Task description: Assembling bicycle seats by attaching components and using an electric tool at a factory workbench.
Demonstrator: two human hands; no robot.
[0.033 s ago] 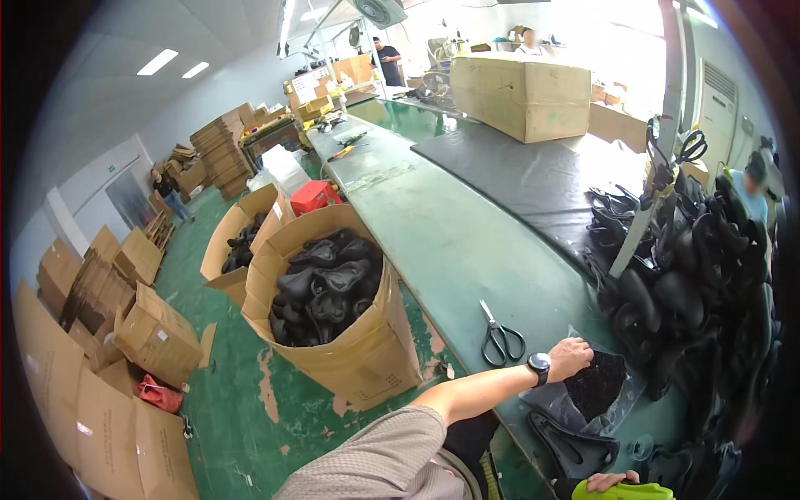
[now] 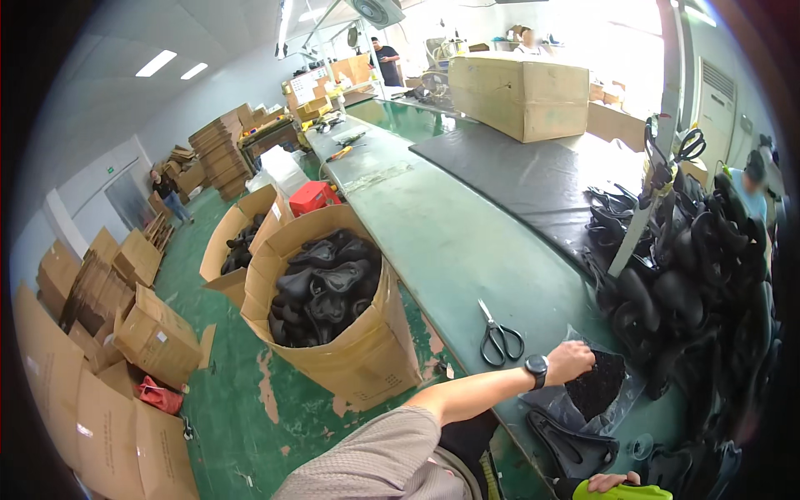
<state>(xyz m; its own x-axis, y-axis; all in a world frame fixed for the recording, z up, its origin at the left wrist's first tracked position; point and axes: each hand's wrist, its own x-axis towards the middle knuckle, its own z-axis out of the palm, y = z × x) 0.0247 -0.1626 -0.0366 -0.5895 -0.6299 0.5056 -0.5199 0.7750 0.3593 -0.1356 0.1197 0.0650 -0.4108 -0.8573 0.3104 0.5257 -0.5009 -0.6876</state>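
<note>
My left hand [image 2: 571, 363], with a watch on its wrist, reaches to a clear plastic bag [image 2: 546, 408] lying spread on the table. Its fingers are curled together at the edge of a heap of tiny black pieces [image 2: 596, 387] in the bag; what they pinch is hidden. At the bottom edge my right hand [image 2: 611, 481] is wrapped round a lime-green and black power tool [image 2: 637, 492], partly cut off by the frame. Between the bag and this tool lies a black moulded part [image 2: 571, 446] with an open middle. Black-handled scissors [image 2: 500, 337] rest left of my left hand.
Black moulded parts [image 2: 679, 292] are heaped on the right beside a metal post [image 2: 637, 233]. An open carton [image 2: 333, 367] full of black parts stands against the table's left edge. A large closed carton [image 2: 517, 96] sits farther back on a black mat [image 2: 500, 175]. Several people are farther off.
</note>
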